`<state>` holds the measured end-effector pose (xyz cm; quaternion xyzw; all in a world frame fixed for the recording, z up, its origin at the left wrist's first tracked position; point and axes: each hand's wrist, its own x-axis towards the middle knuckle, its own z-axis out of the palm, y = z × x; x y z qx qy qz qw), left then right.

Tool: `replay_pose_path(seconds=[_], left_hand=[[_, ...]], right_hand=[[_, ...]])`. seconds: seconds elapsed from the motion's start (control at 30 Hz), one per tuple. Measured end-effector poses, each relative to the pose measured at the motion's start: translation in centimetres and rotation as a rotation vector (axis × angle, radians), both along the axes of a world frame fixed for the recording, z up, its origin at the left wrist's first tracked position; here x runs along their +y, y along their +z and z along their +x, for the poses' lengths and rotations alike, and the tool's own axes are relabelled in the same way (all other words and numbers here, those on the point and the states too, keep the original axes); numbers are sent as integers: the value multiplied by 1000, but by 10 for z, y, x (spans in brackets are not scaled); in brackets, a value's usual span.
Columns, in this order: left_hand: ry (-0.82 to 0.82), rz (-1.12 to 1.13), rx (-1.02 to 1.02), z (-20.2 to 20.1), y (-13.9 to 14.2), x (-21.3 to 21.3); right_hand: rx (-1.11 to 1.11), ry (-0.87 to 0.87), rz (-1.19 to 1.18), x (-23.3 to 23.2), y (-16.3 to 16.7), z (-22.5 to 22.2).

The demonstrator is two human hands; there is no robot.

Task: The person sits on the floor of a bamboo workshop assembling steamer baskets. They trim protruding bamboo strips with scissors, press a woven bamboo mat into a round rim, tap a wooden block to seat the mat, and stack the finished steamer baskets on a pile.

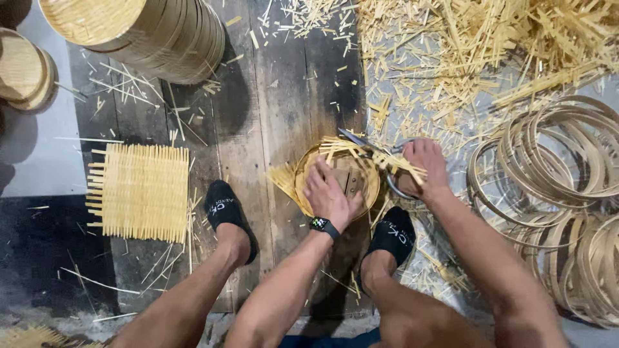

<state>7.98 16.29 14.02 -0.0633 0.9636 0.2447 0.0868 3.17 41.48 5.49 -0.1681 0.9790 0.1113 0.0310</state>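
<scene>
The person sits low over a dark plank floor (284,96), a foot in a black sock on each side of the work: the left foot (225,209) and the right foot (393,235). Between them lies a round bamboo steamer frame (309,174) with a woven mat set in it, its strip ends sticking out past the rim. The left hand (329,193), a black watch (324,226) on its wrist, presses flat on the mat inside the ring, fingers together and bent down onto it. The right hand (422,167) is closed around the handles of a pair of scissors (361,143), whose blades lie at the far edge of the rim among the strip ends.

One square woven bamboo mat (142,191), untrimmed, lies on the floor to the left, well apart from the feet. Beyond it lies a stack of finished round frames on its side (161,32), and a second, smaller stack (22,67) shows at the left edge. To the right, just beside the right arm, is a heap of loose bamboo hoops (554,193), too many and too tangled to count. Cut bamboo offcuts (464,58) cover the floor ahead and to the right, thickest at the far right, and thin out towards the planks.
</scene>
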Motion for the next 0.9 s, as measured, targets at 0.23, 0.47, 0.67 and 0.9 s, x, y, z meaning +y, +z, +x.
replay_pose_path(seconds=[0.23,0.47,0.67,0.9], left_hand=[[-197,11,-93,-9,0,-23],[-424,1,-54,-20,10,-35],[-594,-4,-43,-25,-7,-54],[-695,-70,231,-23,-14,-52]], right_hand=[[-406,-141,-39,7,31,-3],[-408,-228,-87,-18,46,-13],[-372,-132,-93,-4,41,-15],[-296,-101,-182,-13,25,-13]])
